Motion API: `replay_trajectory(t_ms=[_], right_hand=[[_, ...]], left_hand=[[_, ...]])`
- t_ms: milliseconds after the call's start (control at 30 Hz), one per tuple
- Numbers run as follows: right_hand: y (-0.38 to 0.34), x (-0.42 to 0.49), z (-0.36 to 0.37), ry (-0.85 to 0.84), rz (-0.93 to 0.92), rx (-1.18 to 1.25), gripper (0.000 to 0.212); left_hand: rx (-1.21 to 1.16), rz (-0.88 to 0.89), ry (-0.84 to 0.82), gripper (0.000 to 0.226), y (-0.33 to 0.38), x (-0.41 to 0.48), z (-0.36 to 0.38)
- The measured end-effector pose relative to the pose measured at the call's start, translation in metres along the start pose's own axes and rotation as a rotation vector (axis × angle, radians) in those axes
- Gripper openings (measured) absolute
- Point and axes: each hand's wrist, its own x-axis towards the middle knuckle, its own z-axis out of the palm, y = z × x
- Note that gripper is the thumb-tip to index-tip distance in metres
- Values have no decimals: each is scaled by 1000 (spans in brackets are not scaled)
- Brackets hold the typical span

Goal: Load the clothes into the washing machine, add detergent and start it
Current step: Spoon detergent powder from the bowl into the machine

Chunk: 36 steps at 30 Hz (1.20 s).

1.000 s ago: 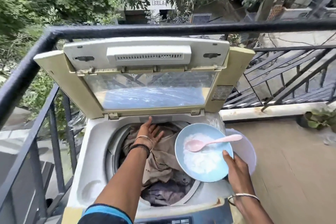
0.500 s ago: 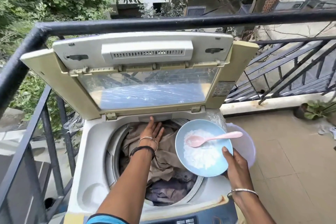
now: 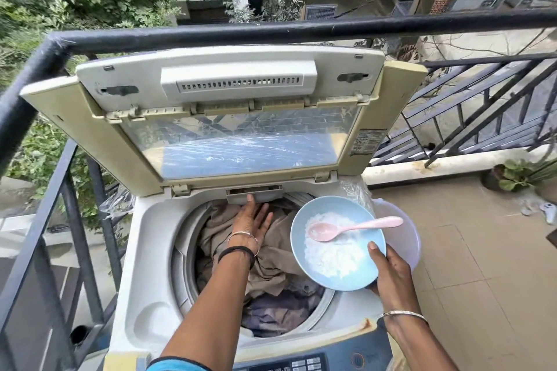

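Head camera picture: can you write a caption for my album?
Left hand reaches the detergent drawer while right hand holds a bowl of powder.

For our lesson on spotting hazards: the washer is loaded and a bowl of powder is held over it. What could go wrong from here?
1. The blue bowl is held by the right hand at one edge only, so it may tip and spill detergent powder.
2. The pink spoon lies loose and could slide into the clothes.
3. The left hand at the detergent drawer sits under the raised lid, which could drop.
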Motion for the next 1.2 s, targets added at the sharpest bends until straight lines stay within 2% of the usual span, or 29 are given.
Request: replay_trajectory(t_ms=[133, 333, 567, 900, 1000, 1067, 1133, 1200], right_hand=[[1, -2, -1, 6, 6, 12, 21], [0, -8, 1, -8, 17, 43, 20], [2, -18, -1, -31, 1, 50, 19], [13, -24, -11, -11, -4, 63, 19], [12, -27, -12, -18, -9, 65, 18], [8, -30, -10, -29, -19, 76, 18], [3, -32, -6, -49, -39, 81, 19], [-2, -36, 0, -72, -55, 76, 17]], left_hand=[[-39, -5, -30, 40, -7, -3, -14], [-15, -6, -47, 16, -7, -12, -18], [-17, -37, -62, 53, -6, -12, -25], [21, -29, -56, 57, 1, -18, -23], [118, -37, 20, 53, 0, -36, -18], [281, -22, 40, 52, -4, -59, -8], [453, 2, -20, 51, -6, -95, 3], [565, -55, -184, 52, -8, -136, 11]])
